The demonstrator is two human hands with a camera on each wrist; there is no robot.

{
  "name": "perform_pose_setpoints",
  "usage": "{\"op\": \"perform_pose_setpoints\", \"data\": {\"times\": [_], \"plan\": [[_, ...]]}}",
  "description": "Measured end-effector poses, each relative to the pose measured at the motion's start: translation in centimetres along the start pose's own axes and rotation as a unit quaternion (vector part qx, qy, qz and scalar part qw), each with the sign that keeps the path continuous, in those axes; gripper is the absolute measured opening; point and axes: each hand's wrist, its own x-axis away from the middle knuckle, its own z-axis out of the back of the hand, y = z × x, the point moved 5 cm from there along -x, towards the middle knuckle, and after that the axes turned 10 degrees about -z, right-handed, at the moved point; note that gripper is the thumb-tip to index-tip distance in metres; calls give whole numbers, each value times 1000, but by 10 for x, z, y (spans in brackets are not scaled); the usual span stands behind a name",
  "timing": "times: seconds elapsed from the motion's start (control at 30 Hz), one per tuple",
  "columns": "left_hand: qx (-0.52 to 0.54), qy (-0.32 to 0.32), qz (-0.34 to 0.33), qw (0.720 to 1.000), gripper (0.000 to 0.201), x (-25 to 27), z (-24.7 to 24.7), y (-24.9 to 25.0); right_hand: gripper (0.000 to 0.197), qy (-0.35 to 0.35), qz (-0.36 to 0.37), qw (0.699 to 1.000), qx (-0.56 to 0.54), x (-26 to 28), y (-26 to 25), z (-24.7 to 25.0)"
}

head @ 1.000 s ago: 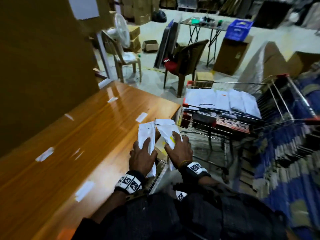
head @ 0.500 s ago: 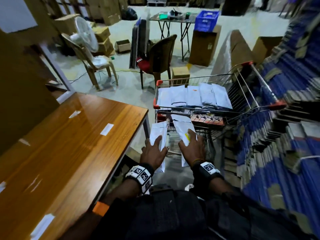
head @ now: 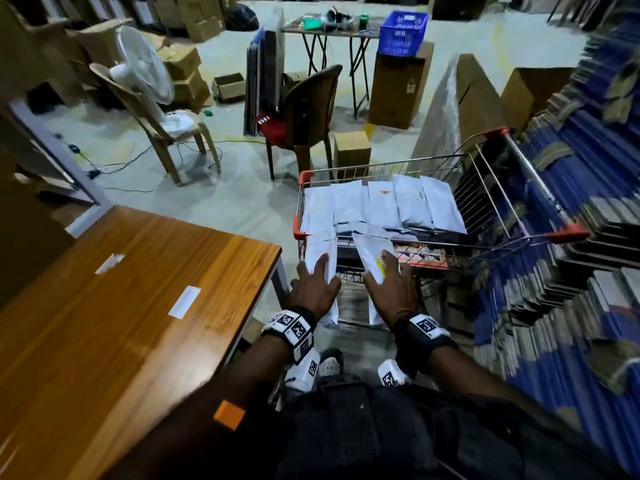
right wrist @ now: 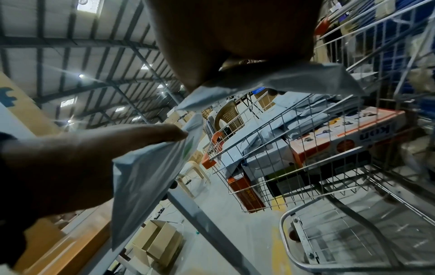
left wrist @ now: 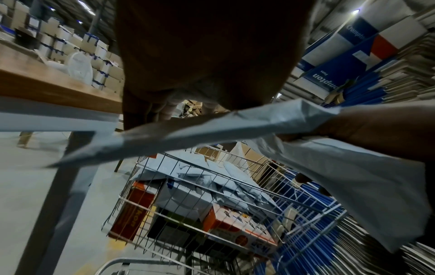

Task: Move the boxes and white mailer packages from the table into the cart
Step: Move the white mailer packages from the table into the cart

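I see my left hand (head: 313, 289) grasping a white mailer (head: 322, 251) and my right hand (head: 389, 289) grasping a second mailer (head: 370, 252), side by side. Both mailers hang over the cart's (head: 540, 188) near rim. Just ahead of my fingers, more mailers (head: 381, 206) lie stacked over boxes (left wrist: 237, 225). The worktop (head: 138, 306) sits left of my left hand.

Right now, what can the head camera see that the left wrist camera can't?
Only the head view shows the dark chair, the blue crate and the row of mailers lying on top of the cart's load. Only the left wrist view shows the orange box low in the cart, seen through the wire side. Both show the cart, the wooden table and the white mailer held by the left hand.
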Motion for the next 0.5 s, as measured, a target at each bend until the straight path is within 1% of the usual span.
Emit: {"op": "perform_pose_setpoints", "data": {"times": [0.17, 0.33, 0.5], "plan": [[12, -2, -5, 1000, 63, -85, 18, 1, 69, -28, -19, 999, -1, -73, -33, -21], [-25, -4, 12, 1000, 62, -181, 31, -3, 70, -36, -51, 998, 29, -152, -68, -50], [-38, -48, 25, 998, 65, -265, 21, -16, 69, -46, -77, 994, 67, -226, -90, -77]]}}
